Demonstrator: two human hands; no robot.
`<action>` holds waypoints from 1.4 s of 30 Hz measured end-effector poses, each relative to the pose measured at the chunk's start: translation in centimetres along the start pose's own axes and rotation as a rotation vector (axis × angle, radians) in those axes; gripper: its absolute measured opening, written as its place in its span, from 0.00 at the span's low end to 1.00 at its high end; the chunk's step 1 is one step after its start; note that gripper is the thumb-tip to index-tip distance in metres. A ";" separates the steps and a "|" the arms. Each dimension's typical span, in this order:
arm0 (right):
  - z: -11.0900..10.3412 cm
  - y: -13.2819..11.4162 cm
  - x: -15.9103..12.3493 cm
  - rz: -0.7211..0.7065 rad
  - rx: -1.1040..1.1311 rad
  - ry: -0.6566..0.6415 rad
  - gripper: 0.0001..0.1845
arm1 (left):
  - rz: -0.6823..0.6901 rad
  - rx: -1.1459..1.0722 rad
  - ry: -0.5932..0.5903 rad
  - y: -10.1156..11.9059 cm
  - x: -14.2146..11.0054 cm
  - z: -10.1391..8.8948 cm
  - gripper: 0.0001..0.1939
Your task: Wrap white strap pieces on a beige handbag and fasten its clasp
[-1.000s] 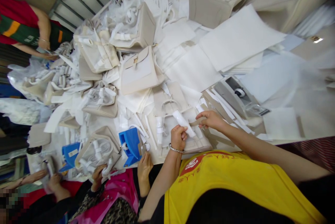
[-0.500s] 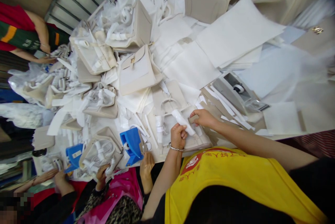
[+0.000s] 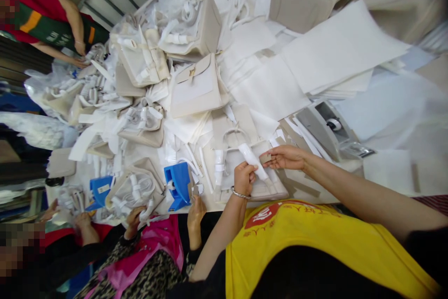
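A beige handbag (image 3: 276, 189) lies at the table edge in front of me. One of its handles (image 3: 251, 156) is wrapped in white padding, and my left hand (image 3: 244, 179) is closed round it. My right hand (image 3: 287, 156) pinches a small grey-brown piece of card (image 3: 266, 158) beside that wrapped handle. The bag's other handle (image 3: 235, 136) arches up behind, unwrapped as far as I can see. A strap wrapped in white (image 3: 219, 167) lies left of the bag.
To the right stands a grey tape dispenser (image 3: 327, 131); blue tape dispensers (image 3: 178, 186) are on the left. White paper sheets (image 3: 339, 47) and a beige flap bag (image 3: 198, 88) lie beyond. Co-workers' hands (image 3: 196, 213) work along the left edge.
My right hand has drawn slightly back from the wrapped handle, and the piece of card in its fingers shows more clearly. My left hand keeps its hold. The whole view has shifted a little.
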State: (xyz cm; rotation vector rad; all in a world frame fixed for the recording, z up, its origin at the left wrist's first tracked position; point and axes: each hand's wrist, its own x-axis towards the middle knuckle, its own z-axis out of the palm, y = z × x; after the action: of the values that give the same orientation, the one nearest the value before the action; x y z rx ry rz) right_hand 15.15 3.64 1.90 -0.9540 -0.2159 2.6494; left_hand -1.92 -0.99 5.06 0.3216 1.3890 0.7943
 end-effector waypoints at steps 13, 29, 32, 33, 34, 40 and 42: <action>0.9 1.8 1.0 -0.053 -0.001 0.302 0.05 | -0.003 0.050 0.028 -0.3 0.0 -0.3 0.06; 1.5 2.2 1.0 0.006 -0.202 0.136 0.14 | -0.130 0.391 -0.031 0.5 0.0 0.4 0.06; 1.8 2.2 0.9 -0.015 -0.257 0.165 0.14 | -0.144 0.472 -0.015 0.4 0.3 0.5 0.07; 2.0 2.3 0.9 -0.034 -0.278 0.186 0.15 | -0.131 0.518 -0.005 0.3 0.4 0.5 0.07; 2.1 2.4 1.0 -0.052 -0.298 0.210 0.15 | -0.107 0.572 0.006 0.2 0.6 0.4 0.07; 2.3 3.4 1.6 -0.184 -0.457 0.346 0.15 | 0.024 0.902 -0.042 0.8 0.9 0.0 0.11; 2.2 3.5 1.8 -0.228 -0.535 0.334 0.16 | -0.004 0.979 -0.122 1.4 0.9 -0.1 0.12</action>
State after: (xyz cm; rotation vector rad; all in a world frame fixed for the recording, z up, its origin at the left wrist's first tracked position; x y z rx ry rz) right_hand 11.59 0.87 1.65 -1.4141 -0.9216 2.2139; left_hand -2.50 0.57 5.29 1.0966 1.5775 0.0259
